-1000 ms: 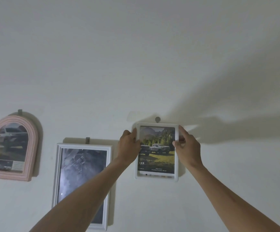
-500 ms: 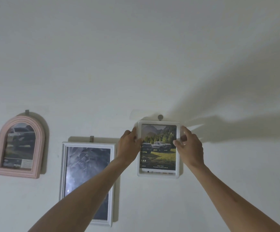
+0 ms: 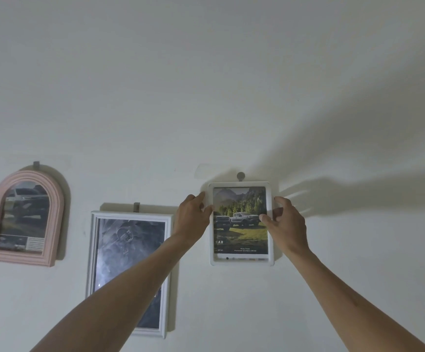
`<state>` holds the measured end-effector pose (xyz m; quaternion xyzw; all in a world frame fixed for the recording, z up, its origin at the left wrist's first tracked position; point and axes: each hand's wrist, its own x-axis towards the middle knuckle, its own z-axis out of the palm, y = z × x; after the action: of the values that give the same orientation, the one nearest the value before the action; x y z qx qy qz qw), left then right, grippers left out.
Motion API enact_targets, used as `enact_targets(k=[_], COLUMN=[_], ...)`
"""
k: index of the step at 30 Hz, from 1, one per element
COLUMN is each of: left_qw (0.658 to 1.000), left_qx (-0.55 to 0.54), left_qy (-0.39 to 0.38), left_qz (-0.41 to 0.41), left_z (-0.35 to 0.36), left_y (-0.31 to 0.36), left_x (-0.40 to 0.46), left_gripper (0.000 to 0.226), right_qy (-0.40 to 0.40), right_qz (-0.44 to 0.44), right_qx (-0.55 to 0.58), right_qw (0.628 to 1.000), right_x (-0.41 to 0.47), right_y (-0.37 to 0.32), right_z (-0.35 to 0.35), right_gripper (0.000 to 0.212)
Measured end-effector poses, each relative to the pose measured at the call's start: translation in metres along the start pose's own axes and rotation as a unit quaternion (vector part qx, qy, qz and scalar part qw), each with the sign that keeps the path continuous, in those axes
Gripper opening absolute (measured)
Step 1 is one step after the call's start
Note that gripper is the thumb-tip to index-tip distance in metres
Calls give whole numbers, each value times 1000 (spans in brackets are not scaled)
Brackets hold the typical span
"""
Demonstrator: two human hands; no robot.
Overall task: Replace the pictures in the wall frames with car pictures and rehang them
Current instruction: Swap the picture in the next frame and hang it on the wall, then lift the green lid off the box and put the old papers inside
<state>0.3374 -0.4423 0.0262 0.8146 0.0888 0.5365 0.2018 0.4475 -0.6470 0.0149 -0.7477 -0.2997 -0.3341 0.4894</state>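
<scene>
A small white frame (image 3: 241,261) with a picture of two trucks stands upright against the wall, its long axis vertical and its top edge just below a round hook (image 3: 240,176). The left hand (image 3: 192,219) grips the frame's left edge with curled fingers; the right hand (image 3: 286,221) pinches the right edge, thumb on the front. Both hold the upper half, equally near, so the hook lies straight above and between them. Whether the frame has caught on the hook cannot be told. To the left hang a pink arched frame (image 3: 54,199) showing a car and a tall white frame (image 3: 167,250) with a dark picture.
</scene>
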Motion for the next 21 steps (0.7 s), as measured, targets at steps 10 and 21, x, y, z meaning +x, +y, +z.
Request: enact_targets(k=[10,21], left_qw=[999,991], left_qx=[-35,-78], left_qy=[0,4], left_qz=[-28,-109], left_z=[7,42], left_y=[-3,-20], left_x=[-16,-119], left_gripper=[38,45], right_qy=[-9,-52], right_qz=[12,83], right_qx=[-23,-62], right_qw=[1000,993], right_x=[-16,-90], right_y=[15,57], right_z=[-2,-3], right_gripper=[65,65])
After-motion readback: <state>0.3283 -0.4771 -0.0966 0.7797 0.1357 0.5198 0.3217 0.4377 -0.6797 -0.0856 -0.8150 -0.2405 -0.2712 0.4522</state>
